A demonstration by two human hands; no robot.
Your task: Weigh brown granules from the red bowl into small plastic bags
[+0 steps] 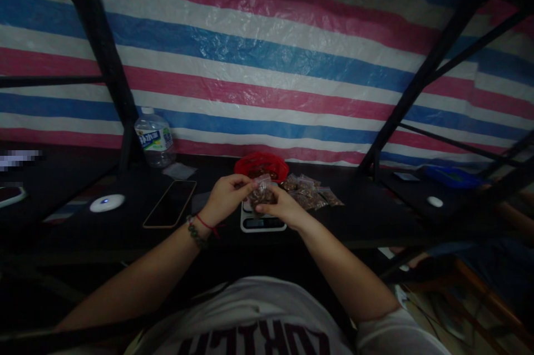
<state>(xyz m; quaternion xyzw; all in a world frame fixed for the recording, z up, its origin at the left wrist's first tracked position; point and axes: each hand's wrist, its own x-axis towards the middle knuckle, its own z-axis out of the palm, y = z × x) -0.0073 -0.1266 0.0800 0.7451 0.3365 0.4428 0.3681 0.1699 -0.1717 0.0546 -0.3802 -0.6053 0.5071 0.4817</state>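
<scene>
Between my two hands is a small clear zip bag (262, 192) with brown bits inside, held upright over a white digital scale (263, 227). My left hand (227, 195) pinches the bag's left upper edge. My right hand (286, 207) grips its right side, thumb across the front. Behind the bag stands a red plastic basket (261, 163) with brown contents. Several filled zip bags (311, 192) lie in a pile to the right of the scale. The bag and my hands hide most of the weighing plate.
A phone (170, 204) and a white oval device (107, 203) lie to the left. A large clear bottle (154, 138) stands behind them near a black metal post (104, 49). Farther right are a blue tray (454, 178), a white object (434, 201) and part of another person's arm (511, 218).
</scene>
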